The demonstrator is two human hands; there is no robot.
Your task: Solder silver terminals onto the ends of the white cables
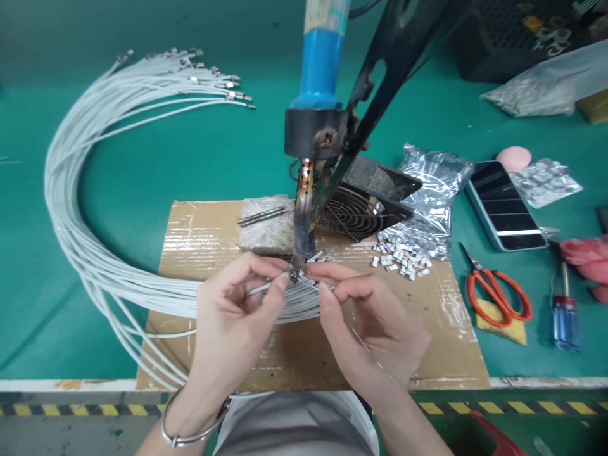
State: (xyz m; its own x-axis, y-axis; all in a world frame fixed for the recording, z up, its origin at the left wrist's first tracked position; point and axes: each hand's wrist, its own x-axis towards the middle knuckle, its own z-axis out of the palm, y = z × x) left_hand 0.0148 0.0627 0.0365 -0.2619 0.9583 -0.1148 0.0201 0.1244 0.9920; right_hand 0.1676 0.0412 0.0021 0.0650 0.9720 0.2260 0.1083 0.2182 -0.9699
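My left hand [232, 316] pinches the end of a white cable [259, 289] between thumb and forefinger, right under the tip of a fixed soldering iron [304, 209]. My right hand [370, 320] pinches a thin solder wire [368, 348] and holds its end at the same spot beneath the iron tip. A small metal connector [294, 275] sits at the cable's end between both hands. Both hands hover over a taped cardboard sheet [213, 234]. A bundle of white cables [80, 209] loops from the cardboard round to the far left.
A small fan [361, 209] and a grey block [266, 228] stand behind the iron. Several small metal parts [401, 256] lie beside a foil bag [432, 183]. Orange scissors [496, 294], a phone [503, 202] and a blue screwdriver [565, 316] lie to the right.
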